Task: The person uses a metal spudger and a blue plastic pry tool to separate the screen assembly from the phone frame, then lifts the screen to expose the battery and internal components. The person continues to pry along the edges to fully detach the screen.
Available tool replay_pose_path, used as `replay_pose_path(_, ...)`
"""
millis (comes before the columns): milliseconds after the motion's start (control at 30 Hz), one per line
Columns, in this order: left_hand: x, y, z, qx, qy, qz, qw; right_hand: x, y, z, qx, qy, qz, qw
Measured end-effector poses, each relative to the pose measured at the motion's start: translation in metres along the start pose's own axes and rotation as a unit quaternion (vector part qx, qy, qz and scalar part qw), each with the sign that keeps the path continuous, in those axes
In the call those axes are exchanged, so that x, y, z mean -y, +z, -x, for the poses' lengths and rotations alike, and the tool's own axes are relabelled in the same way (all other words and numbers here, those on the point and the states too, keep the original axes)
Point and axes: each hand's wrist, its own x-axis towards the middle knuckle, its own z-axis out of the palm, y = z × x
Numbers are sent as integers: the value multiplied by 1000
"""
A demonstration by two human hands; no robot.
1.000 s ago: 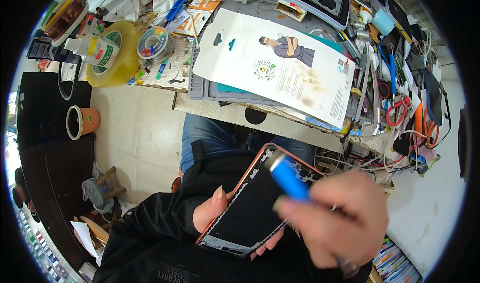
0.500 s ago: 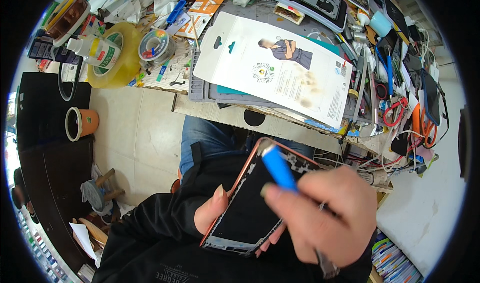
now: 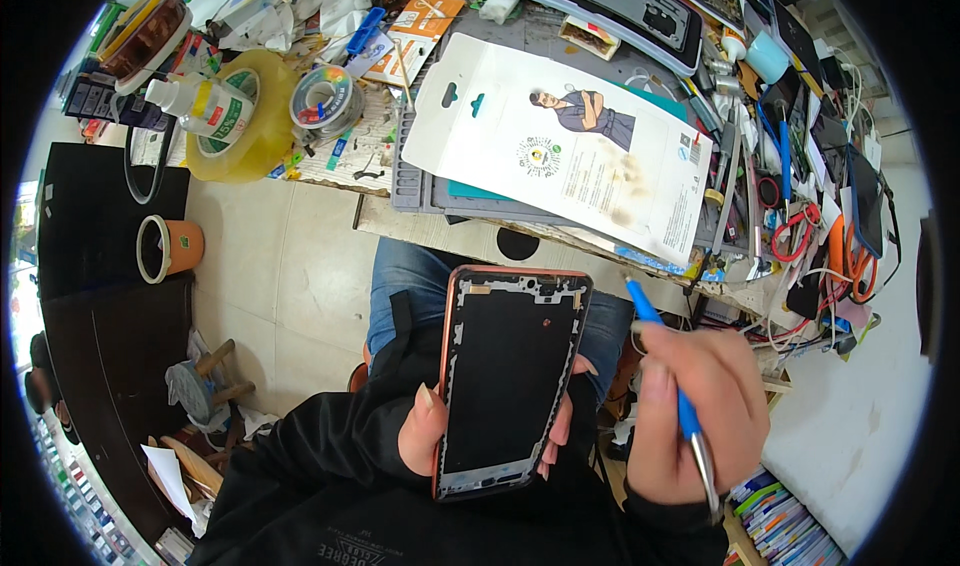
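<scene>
My left hand (image 3: 424, 432) grips a phone frame (image 3: 508, 366) from below, thumb on its left edge and fingertips round its right edge. The frame has an orange-red rim, a black flat middle and whitish, patchy residue along its inner border. It stands nearly upright in the picture, over my lap. To its right, apart from it, my right hand (image 3: 703, 406) is closed round a slim blue-handled tool (image 3: 688, 413). The tool's narrow tip points up and left, and its silvery metal end sticks out below my hand. Its exact kind is unclear.
Ahead, the cluttered bench holds a white printed card package (image 3: 560, 156) on a grey mat, a solder spool (image 3: 327, 106), a yellow tape roll (image 3: 245, 136) with a white bottle (image 3: 205, 108), and red-handled scissors (image 3: 795, 231). An orange pot (image 3: 183, 251) stands at left.
The blue-handled tool and my right hand have moved right, off the phone frame's top corner. My left hand has turned the frame more upright and toward view.
</scene>
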Motion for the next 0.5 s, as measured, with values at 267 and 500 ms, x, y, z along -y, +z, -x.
replay_pose_path(267,-1,11,-6,-44,18,-28,998,-7,0,2,14,12,22,1000)
replay_pose_path(500,12,10,-10,8,87,40,995,-2,-9,3,19,-21,-78,997)
